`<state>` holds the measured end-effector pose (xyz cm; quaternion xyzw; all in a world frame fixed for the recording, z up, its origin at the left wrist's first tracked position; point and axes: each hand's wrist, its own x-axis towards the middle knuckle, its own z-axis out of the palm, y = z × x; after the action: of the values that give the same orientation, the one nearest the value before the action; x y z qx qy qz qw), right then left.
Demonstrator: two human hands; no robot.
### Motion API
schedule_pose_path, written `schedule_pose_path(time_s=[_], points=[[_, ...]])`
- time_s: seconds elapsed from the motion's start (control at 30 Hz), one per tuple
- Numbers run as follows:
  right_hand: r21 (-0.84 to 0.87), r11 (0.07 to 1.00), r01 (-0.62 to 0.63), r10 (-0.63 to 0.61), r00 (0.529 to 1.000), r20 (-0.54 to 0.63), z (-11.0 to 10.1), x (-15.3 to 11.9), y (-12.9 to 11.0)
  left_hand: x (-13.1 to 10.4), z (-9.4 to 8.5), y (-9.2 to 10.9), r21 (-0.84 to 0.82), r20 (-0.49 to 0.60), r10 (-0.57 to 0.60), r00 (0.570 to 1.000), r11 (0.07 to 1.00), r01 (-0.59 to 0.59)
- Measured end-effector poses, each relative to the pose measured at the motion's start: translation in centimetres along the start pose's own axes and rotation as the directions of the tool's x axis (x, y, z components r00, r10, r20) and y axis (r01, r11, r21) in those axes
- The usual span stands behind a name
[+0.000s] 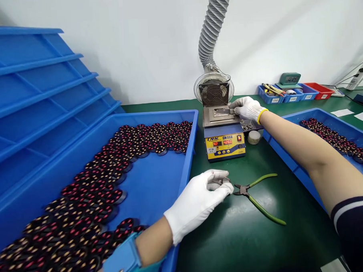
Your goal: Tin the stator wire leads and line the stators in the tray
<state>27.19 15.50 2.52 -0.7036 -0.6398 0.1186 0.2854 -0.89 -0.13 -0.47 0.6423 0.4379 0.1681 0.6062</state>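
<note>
My left hand [199,201], in a white glove, is closed in a pinch in front of the machine. A small grey metal-looking piece [224,181] shows between its fingertips. My right hand [248,109], gloved with a yellow cuff edge, reaches over the right side of a solder pot [225,146] with a yellow front panel and red digits. Its fingers pinch at the edge of the shiny molten pool [221,112]; what they hold is too small to make out. Just right of my left fingertips lie green-handled cutting pliers [244,190], jaws toward the hand.
At left, a blue tray [187,168] holds many round black coils [99,187]; stacked blue trays [31,78] lean behind. Another coil tray [291,163] lies right. An exhaust hose [214,26] hangs above the pot. Small bins [292,96], a clock [289,79] and a white round pad [253,137] stand nearby.
</note>
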Motion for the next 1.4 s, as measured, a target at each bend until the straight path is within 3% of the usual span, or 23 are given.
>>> schedule_pose_path(time_s=[0.2,0.37,0.6,0.8,1.2,1.4], points=[[0.000,1.000,-0.030,0.029,0.997,-0.071,0.5,0.9,-0.5,0.1,-0.1,-0.2,-0.004,0.011,0.020,1.000,1.000,-0.020],[-0.023,1.000,-0.009,0.007,0.998,-0.062,1.1,1.0,-1.1,0.1,0.1,0.0,-0.017,-0.007,0.001,1.000,1.000,-0.001],[-0.060,0.998,0.019,-0.017,0.999,0.037,-0.3,0.3,-0.7,0.2,-0.1,-0.3,0.007,-0.003,0.015,1.000,1.000,-0.015],[-0.078,0.997,-0.001,-0.002,0.999,-0.037,0.1,1.1,-0.6,0.0,0.0,-0.1,0.001,0.004,0.012,1.000,1.000,-0.012],[-0.104,0.993,0.051,-0.046,0.998,0.052,-0.6,-0.3,-0.6,0.2,-0.1,-0.3,0.005,0.017,0.026,1.000,1.000,-0.026],[-0.154,0.988,0.016,-0.022,0.999,-0.037,-2.0,-1.5,-0.3,0.1,-0.1,-0.4,0.031,0.013,0.027,1.000,0.999,-0.028]])
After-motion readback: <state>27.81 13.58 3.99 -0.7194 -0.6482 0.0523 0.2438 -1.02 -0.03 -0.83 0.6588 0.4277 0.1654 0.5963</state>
